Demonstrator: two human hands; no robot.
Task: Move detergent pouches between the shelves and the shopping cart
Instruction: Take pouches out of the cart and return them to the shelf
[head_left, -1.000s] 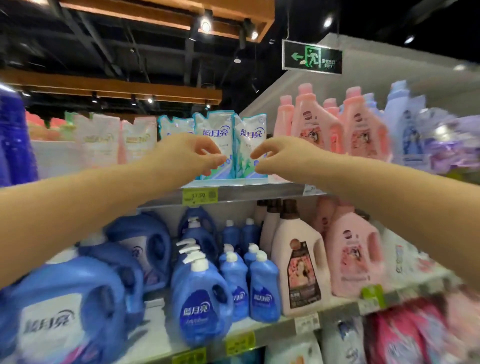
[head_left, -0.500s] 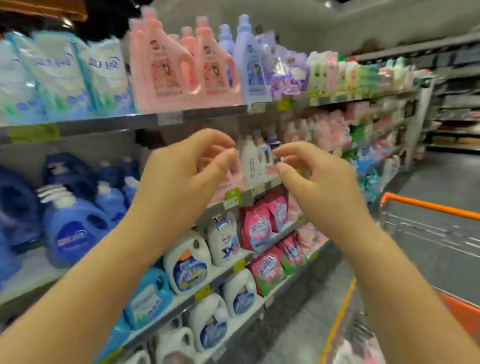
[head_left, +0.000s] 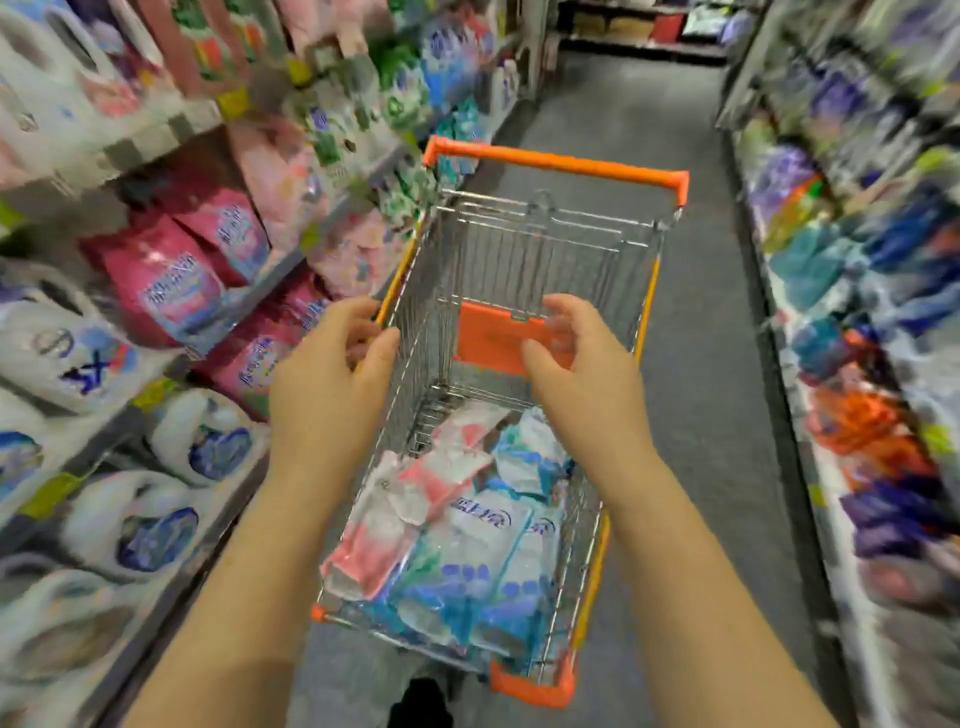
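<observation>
The left hand (head_left: 332, 384) and right hand (head_left: 582, 379) hang loosely curled, empty — blue-and-pink plastic detergent pouches (head_left: 467, 525) lie below them in the orange-trimmed wire shopping cart (head_left: 519, 249).

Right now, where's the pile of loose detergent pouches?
Head view, centre: the pouch pile lies in the bottom of the shopping cart, at its near end, below and between the left hand and right hand.

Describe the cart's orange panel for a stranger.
Find the wire shopping cart in the aisle, its orange handle at the far end. Below that handle, on the far inner wall, sits a flat orange panel. It is solid; everything round it is bare wire.
</observation>
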